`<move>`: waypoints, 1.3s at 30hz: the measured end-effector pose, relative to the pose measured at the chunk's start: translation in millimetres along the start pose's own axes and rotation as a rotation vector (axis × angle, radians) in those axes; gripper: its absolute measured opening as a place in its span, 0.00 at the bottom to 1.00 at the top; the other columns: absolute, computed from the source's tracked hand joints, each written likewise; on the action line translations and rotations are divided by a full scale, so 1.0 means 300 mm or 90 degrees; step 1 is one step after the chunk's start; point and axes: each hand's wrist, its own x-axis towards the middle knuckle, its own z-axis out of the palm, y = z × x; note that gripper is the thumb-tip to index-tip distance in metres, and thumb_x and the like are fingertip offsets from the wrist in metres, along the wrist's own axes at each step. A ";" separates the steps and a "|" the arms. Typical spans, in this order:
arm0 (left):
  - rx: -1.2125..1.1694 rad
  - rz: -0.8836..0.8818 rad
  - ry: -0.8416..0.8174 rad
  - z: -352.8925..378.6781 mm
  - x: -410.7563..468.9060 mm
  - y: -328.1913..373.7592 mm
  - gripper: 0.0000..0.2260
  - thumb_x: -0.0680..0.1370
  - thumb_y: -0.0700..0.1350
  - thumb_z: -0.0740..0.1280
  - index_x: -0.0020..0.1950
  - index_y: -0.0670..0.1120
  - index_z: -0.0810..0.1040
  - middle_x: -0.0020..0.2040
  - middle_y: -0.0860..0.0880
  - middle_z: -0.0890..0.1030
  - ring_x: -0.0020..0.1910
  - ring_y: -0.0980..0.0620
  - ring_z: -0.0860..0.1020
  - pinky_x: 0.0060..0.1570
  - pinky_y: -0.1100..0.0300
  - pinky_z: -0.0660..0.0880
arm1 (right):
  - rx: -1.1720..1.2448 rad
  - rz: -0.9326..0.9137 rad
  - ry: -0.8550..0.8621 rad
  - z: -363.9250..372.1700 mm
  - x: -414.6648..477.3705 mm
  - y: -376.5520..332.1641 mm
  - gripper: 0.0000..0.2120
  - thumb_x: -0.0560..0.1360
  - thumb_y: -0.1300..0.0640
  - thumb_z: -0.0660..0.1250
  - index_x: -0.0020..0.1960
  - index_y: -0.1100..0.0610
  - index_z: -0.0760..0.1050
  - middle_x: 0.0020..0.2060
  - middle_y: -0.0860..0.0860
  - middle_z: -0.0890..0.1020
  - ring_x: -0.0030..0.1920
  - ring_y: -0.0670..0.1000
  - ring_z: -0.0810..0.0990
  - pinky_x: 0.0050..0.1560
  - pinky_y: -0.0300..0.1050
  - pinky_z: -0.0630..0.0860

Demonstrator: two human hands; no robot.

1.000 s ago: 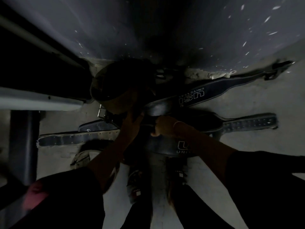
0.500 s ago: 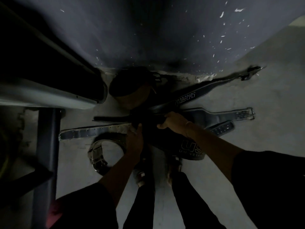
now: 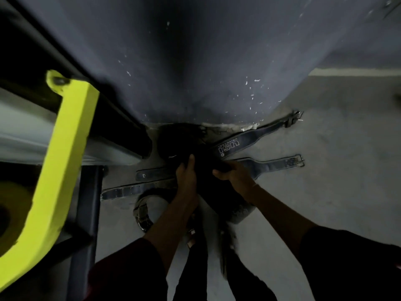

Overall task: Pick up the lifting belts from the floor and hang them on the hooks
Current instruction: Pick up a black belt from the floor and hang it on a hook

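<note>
Several lifting belts lie in a heap on the grey floor at the foot of a dark wall. My left hand [image 3: 187,174] and my right hand [image 3: 233,174] both grip a wide black belt [image 3: 208,183] lifted from the middle of the heap. A belt printed "USI" [image 3: 240,142] stretches up and right along the wall's base. Below it lies a belt with a metal buckle [image 3: 280,165]. Two flat belts [image 3: 138,183] reach out to the left, and a coiled belt [image 3: 142,213] sits near my left forearm. No hooks are in view.
A bright yellow machine frame [image 3: 56,161] and a dark steel post [image 3: 86,213] stand close on the left, with a grey padded bench edge [image 3: 26,135] behind. The dark wall [image 3: 195,61] rises ahead. Bare concrete floor [image 3: 336,192] spreads to the right. My legs are below.
The view has pulled up and back, so the belts look smaller and the yellow frame has come into sight. Both hands have risen with the black belt between them.
</note>
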 end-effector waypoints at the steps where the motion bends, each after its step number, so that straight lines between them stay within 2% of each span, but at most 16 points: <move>1: -0.006 0.019 -0.014 0.008 -0.045 0.047 0.15 0.82 0.45 0.64 0.64 0.36 0.76 0.60 0.36 0.80 0.60 0.37 0.79 0.59 0.46 0.77 | 0.022 -0.025 0.016 -0.003 -0.045 -0.048 0.16 0.74 0.71 0.68 0.61 0.69 0.76 0.50 0.56 0.80 0.46 0.52 0.80 0.40 0.27 0.76; 4: -0.025 0.072 -0.069 0.038 -0.197 0.174 0.15 0.81 0.43 0.64 0.65 0.36 0.75 0.58 0.38 0.81 0.59 0.37 0.79 0.58 0.45 0.78 | 0.080 -0.103 0.053 -0.020 -0.165 -0.186 0.13 0.74 0.70 0.69 0.58 0.70 0.77 0.47 0.58 0.83 0.44 0.50 0.83 0.49 0.42 0.79; 6: -0.013 0.123 -0.105 0.061 -0.304 0.246 0.15 0.82 0.43 0.63 0.66 0.38 0.75 0.59 0.39 0.81 0.58 0.38 0.80 0.58 0.45 0.78 | 0.143 -0.125 0.061 -0.038 -0.244 -0.262 0.13 0.75 0.69 0.68 0.58 0.69 0.78 0.51 0.62 0.84 0.50 0.58 0.84 0.56 0.52 0.79; 9: 0.008 0.205 -0.140 0.075 -0.487 0.355 0.16 0.82 0.46 0.62 0.67 0.40 0.75 0.58 0.41 0.82 0.50 0.46 0.83 0.47 0.55 0.82 | 0.203 -0.171 0.067 -0.070 -0.398 -0.388 0.11 0.75 0.69 0.66 0.57 0.68 0.79 0.52 0.64 0.83 0.52 0.62 0.82 0.59 0.57 0.78; 10: 0.017 0.227 -0.165 0.073 -0.553 0.386 0.16 0.82 0.47 0.62 0.67 0.41 0.75 0.57 0.42 0.83 0.50 0.46 0.83 0.46 0.56 0.82 | 0.214 -0.189 0.066 -0.080 -0.457 -0.429 0.11 0.76 0.68 0.66 0.57 0.68 0.78 0.50 0.63 0.83 0.51 0.61 0.82 0.58 0.57 0.78; 14: 0.041 0.338 -0.248 0.048 -0.828 0.528 0.16 0.82 0.48 0.63 0.66 0.42 0.75 0.58 0.42 0.83 0.56 0.42 0.82 0.56 0.46 0.79 | 0.241 -0.273 0.060 -0.103 -0.685 -0.607 0.11 0.78 0.67 0.64 0.59 0.69 0.77 0.50 0.62 0.83 0.48 0.58 0.83 0.52 0.50 0.80; 17: 0.030 0.433 -0.249 0.056 -1.020 0.684 0.12 0.81 0.42 0.64 0.61 0.37 0.77 0.53 0.40 0.84 0.49 0.46 0.84 0.50 0.50 0.79 | 0.262 -0.339 0.045 -0.123 -0.848 -0.772 0.11 0.78 0.66 0.64 0.59 0.67 0.76 0.47 0.59 0.84 0.44 0.55 0.85 0.44 0.48 0.82; 19: 0.014 0.490 -0.276 0.073 -1.136 0.790 0.11 0.81 0.39 0.64 0.60 0.34 0.76 0.53 0.36 0.83 0.48 0.44 0.84 0.48 0.50 0.80 | 0.267 -0.383 0.042 -0.146 -0.951 -0.888 0.11 0.78 0.65 0.64 0.59 0.67 0.76 0.46 0.58 0.84 0.42 0.54 0.85 0.40 0.44 0.82; 21: -0.010 0.525 -0.302 0.092 -1.241 0.889 0.12 0.81 0.38 0.64 0.61 0.33 0.75 0.54 0.34 0.82 0.47 0.43 0.83 0.50 0.50 0.81 | 0.262 -0.439 0.044 -0.167 -1.044 -0.996 0.12 0.78 0.66 0.64 0.60 0.68 0.76 0.50 0.62 0.84 0.46 0.58 0.84 0.46 0.48 0.83; 23: -0.020 0.558 -0.306 0.110 -1.345 0.988 0.11 0.81 0.37 0.63 0.61 0.33 0.76 0.51 0.38 0.83 0.44 0.47 0.82 0.47 0.53 0.81 | 0.257 -0.497 0.050 -0.180 -1.125 -1.094 0.13 0.77 0.66 0.65 0.60 0.68 0.76 0.53 0.64 0.83 0.50 0.61 0.83 0.54 0.55 0.81; 24: -0.026 0.576 -0.307 0.119 -1.391 1.037 0.11 0.81 0.37 0.63 0.60 0.34 0.76 0.50 0.38 0.83 0.45 0.47 0.82 0.48 0.52 0.81 | 0.255 -0.522 0.051 -0.185 -1.163 -1.142 0.13 0.76 0.66 0.66 0.60 0.68 0.76 0.53 0.64 0.83 0.50 0.60 0.83 0.55 0.56 0.80; 27: -0.054 0.617 -0.325 0.143 -1.509 1.188 0.09 0.80 0.39 0.64 0.57 0.37 0.79 0.54 0.34 0.82 0.49 0.42 0.81 0.57 0.40 0.78 | 0.251 -0.592 0.040 -0.200 -1.274 -1.283 0.13 0.76 0.65 0.67 0.61 0.66 0.76 0.54 0.64 0.83 0.51 0.59 0.83 0.55 0.55 0.81; 29: -0.063 0.647 -0.335 0.150 -1.582 1.267 0.07 0.79 0.41 0.65 0.54 0.40 0.80 0.52 0.35 0.83 0.49 0.41 0.81 0.58 0.39 0.76 | 0.241 -0.640 0.028 -0.202 -1.343 -1.353 0.13 0.77 0.65 0.67 0.61 0.65 0.76 0.54 0.61 0.84 0.51 0.57 0.84 0.54 0.52 0.81; 33: -0.077 0.725 -0.361 0.148 -1.713 1.417 0.04 0.74 0.45 0.68 0.46 0.46 0.81 0.45 0.41 0.80 0.45 0.45 0.76 0.51 0.46 0.73 | 0.208 -0.670 0.053 -0.179 -1.371 -1.357 0.13 0.77 0.64 0.67 0.61 0.66 0.75 0.54 0.59 0.84 0.53 0.55 0.84 0.55 0.49 0.81; 37: -0.112 0.784 -0.363 0.134 -1.831 1.563 0.03 0.73 0.44 0.68 0.40 0.47 0.79 0.42 0.43 0.75 0.43 0.46 0.71 0.48 0.51 0.67 | 0.157 -0.587 0.045 -0.129 -1.232 -1.128 0.11 0.77 0.64 0.67 0.59 0.62 0.77 0.57 0.59 0.83 0.61 0.61 0.80 0.63 0.56 0.77; 39: -0.119 0.810 -0.362 0.121 -1.869 1.605 0.06 0.75 0.42 0.67 0.37 0.48 0.78 0.39 0.45 0.74 0.43 0.47 0.70 0.48 0.52 0.66 | 0.118 -0.558 0.027 -0.108 -1.213 -1.053 0.11 0.77 0.63 0.67 0.59 0.58 0.77 0.57 0.57 0.83 0.62 0.59 0.80 0.63 0.53 0.76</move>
